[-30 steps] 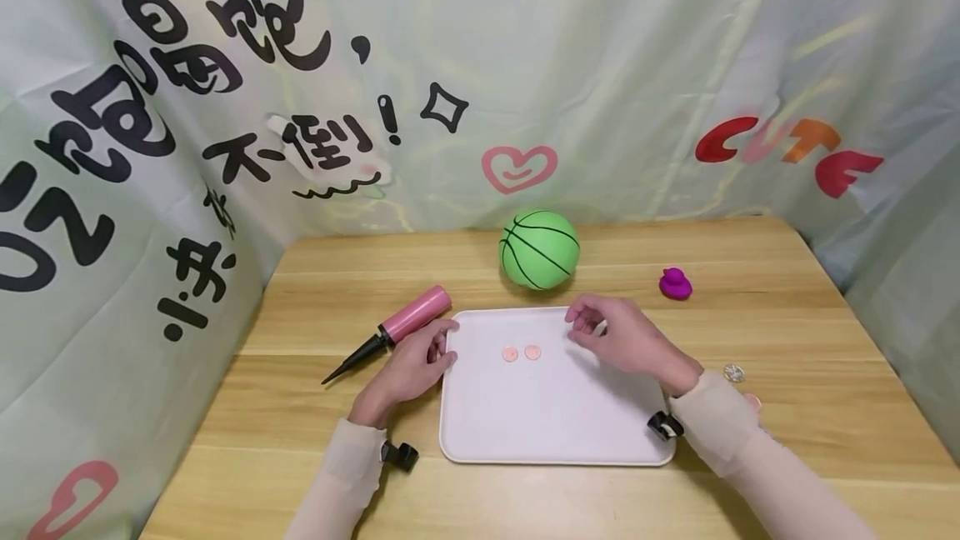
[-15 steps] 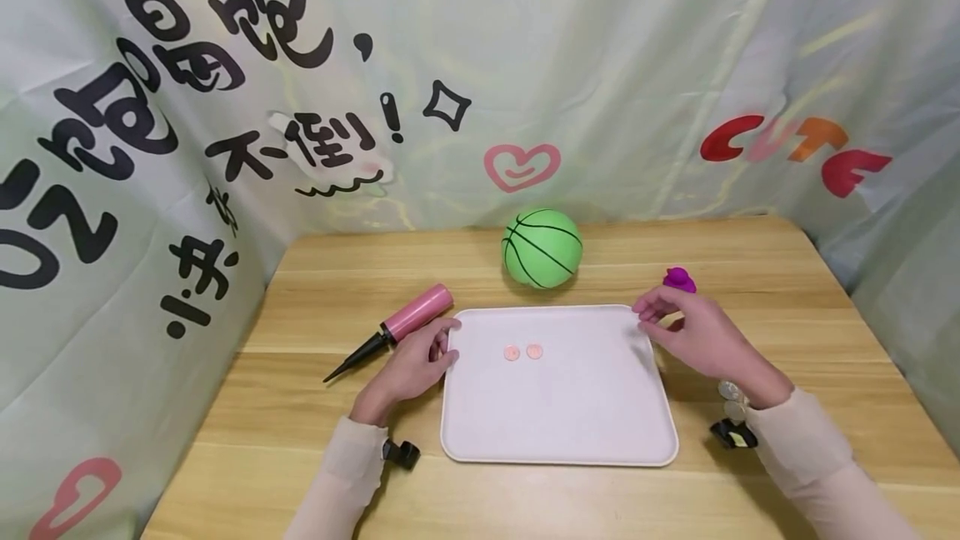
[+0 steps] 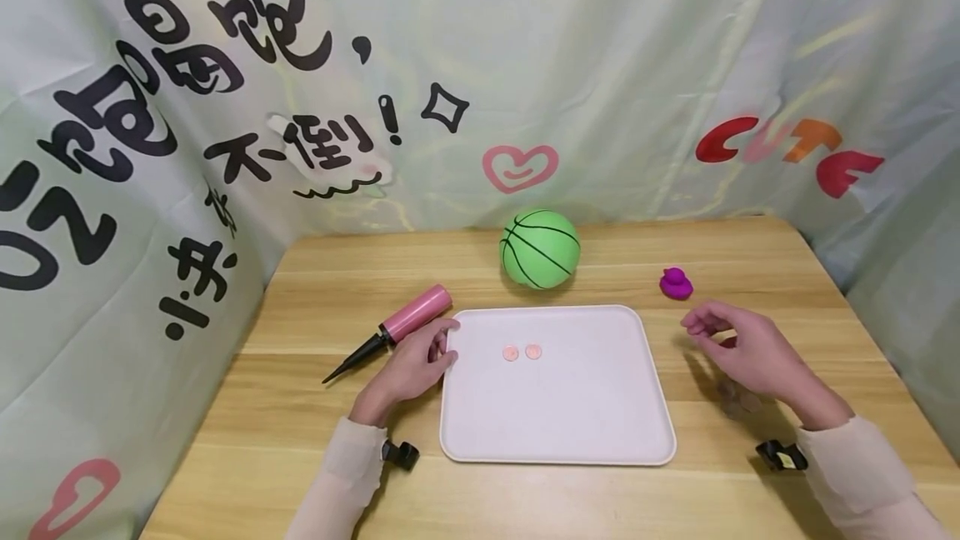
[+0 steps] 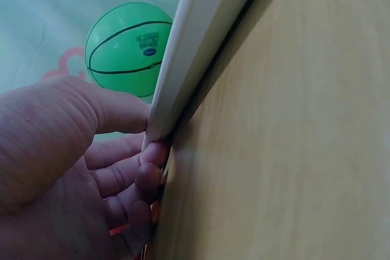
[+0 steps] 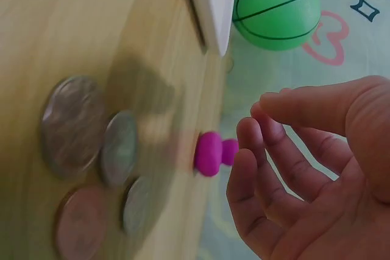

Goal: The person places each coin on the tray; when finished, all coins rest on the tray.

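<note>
My left hand point(image 3: 407, 362) pinches the left rim of a white rectangular tray point(image 3: 555, 427); in the left wrist view the thumb point(image 4: 119, 109) lies against one side and the fingertips against the other. Two copper coins point(image 3: 511, 353) lie side by side on the tray, toward its back. To the right of the tray, my right hand point(image 3: 759, 354) hovers over the table, fingers loosely bent and nothing between them. Below it are several loose coins, among them a large silver coin point(image 5: 73, 126) and a copper coin point(image 5: 81, 223), largely covered by the hand in the head view.
A pink and black hand pump point(image 3: 416, 312) lies left of the tray, right behind my left hand. Behind the tray sits a green ball point(image 3: 540, 249) with black lines. A purple rubber duck point(image 3: 676, 283) stands at the back right. Printed cloth point(image 3: 600, 65) hangs around the wooden table point(image 3: 555, 507).
My right hand has moved rightward from above the tray to over the loose coins beside it. The left hand, tray and two copper coins on it have stayed put.
</note>
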The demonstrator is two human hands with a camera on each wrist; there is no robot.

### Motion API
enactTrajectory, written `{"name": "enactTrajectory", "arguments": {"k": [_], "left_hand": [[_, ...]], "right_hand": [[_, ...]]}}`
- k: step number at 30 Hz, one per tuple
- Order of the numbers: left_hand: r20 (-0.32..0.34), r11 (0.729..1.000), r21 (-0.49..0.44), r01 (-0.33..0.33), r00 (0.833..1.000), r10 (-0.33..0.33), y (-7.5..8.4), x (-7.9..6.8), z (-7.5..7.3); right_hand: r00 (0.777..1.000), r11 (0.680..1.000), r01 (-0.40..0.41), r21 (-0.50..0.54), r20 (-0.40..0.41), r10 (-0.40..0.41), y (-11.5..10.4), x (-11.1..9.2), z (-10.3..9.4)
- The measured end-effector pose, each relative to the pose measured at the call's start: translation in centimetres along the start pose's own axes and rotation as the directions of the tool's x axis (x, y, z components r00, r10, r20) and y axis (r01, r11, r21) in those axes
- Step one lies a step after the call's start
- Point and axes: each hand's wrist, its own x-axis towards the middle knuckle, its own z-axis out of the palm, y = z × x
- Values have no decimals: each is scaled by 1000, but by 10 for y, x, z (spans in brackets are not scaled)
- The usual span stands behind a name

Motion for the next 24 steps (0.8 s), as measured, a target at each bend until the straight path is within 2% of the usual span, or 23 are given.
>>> {"name": "enactTrajectory", "arguments": {"k": [3, 7, 13, 16, 17, 21, 23, 24], "left_hand": [[10, 1000, 1, 24, 1000, -24, 2, 0, 0], [12, 1000, 10, 25, 1000, -25, 3, 1, 0], [12, 1000, 11, 26, 1000, -26, 3, 1, -1], [1, 1000, 4, -2, 1000, 2, 2, -1, -1], [-5, 999, 8, -38, 999, 38, -4, 0, 0], [-28, 994, 10, -107, 994, 107, -7, -2, 1], [-28, 994, 9, -107, 994, 107, -8, -2, 1], [-25, 997, 4, -81, 996, 81, -3, -3, 0]], "right_hand": [[1000, 1000, 1, -6, 0, -1, 6, -6, -3], [1000, 1000, -11, -22, 8, 12, 16, -14, -7], [995, 997, -65, -28, 75, 67, 26, -23, -15], [991, 996, -88, -34, 102, 91, 30, -26, -18], [989, 995, -98, -36, 112, 101, 31, -26, -19], [977, 990, -133, -51, 158, 140, 34, -28, -22], [969, 987, -153, -57, 186, 161, 35, -28, -23], [967, 986, -156, -63, 195, 166, 35, -29, -23]]}}
